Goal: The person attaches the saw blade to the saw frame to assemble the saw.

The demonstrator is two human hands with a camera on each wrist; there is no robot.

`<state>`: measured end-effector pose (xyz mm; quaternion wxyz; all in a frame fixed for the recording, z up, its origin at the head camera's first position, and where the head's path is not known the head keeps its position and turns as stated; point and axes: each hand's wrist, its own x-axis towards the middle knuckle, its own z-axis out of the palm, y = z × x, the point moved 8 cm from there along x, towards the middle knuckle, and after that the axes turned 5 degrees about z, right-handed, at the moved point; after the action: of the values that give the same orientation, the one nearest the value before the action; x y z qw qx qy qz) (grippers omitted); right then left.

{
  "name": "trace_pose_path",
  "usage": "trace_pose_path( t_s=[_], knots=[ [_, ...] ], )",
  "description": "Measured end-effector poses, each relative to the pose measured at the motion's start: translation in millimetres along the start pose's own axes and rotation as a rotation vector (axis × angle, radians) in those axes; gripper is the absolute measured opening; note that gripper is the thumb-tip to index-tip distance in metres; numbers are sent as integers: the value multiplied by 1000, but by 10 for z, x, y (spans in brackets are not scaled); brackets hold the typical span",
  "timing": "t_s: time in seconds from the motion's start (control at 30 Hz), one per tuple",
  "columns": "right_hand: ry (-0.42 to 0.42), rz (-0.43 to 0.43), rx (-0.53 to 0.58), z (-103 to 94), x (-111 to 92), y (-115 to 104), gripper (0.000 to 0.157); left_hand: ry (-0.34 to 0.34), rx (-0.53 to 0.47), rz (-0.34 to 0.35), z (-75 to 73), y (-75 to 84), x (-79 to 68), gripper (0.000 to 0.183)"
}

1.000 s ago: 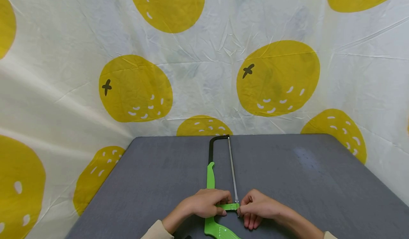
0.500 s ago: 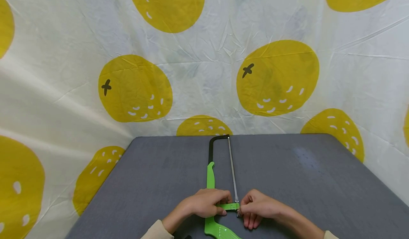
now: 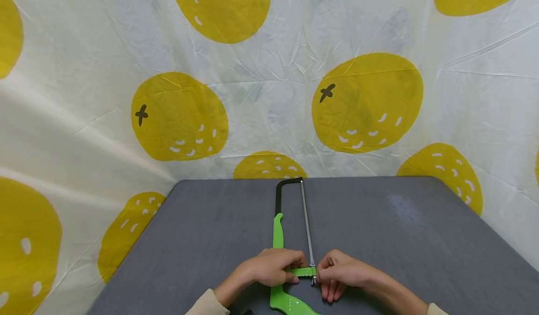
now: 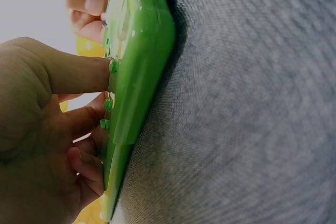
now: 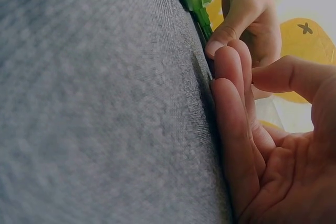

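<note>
A hacksaw [image 3: 277, 233] lies on its side on the grey table, with a green handle and a black front bow. Its thin metal blade [image 3: 307, 226] runs along the right side. My left hand [image 3: 273, 267] grips the green frame, thumb and fingers around the short crosspiece [image 3: 304, 272]; the left wrist view shows the thumb pressed on the green edge. At the blade's near end, my right hand [image 3: 343, 275] pinches at the small metal wing nut [image 3: 314, 281] with thumb and forefinger, which partly cover it. Its other fingers curl down to the cloth.
The grey cloth-covered table [image 3: 379, 230] extends around the saw on both sides. Behind it hangs a white curtain [image 3: 269, 104] printed with yellow fruit. A small dark object [image 3: 248, 312] shows at the bottom edge, near the left sleeve.
The right thumb and forefinger have shifted slightly at the wing nut, and more of its metal end shows. The left hand and hacksaw have stayed in place.
</note>
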<state>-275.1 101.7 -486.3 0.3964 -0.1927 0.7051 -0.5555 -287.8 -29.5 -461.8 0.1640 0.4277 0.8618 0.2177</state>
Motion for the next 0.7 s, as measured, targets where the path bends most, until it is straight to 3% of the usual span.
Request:
trace_pose_path(
  t_s=[0.7],
  knots=[
    [13, 20, 8, 5, -22, -26, 12, -5, 21, 3, -9, 15, -8, 18]
  ],
)
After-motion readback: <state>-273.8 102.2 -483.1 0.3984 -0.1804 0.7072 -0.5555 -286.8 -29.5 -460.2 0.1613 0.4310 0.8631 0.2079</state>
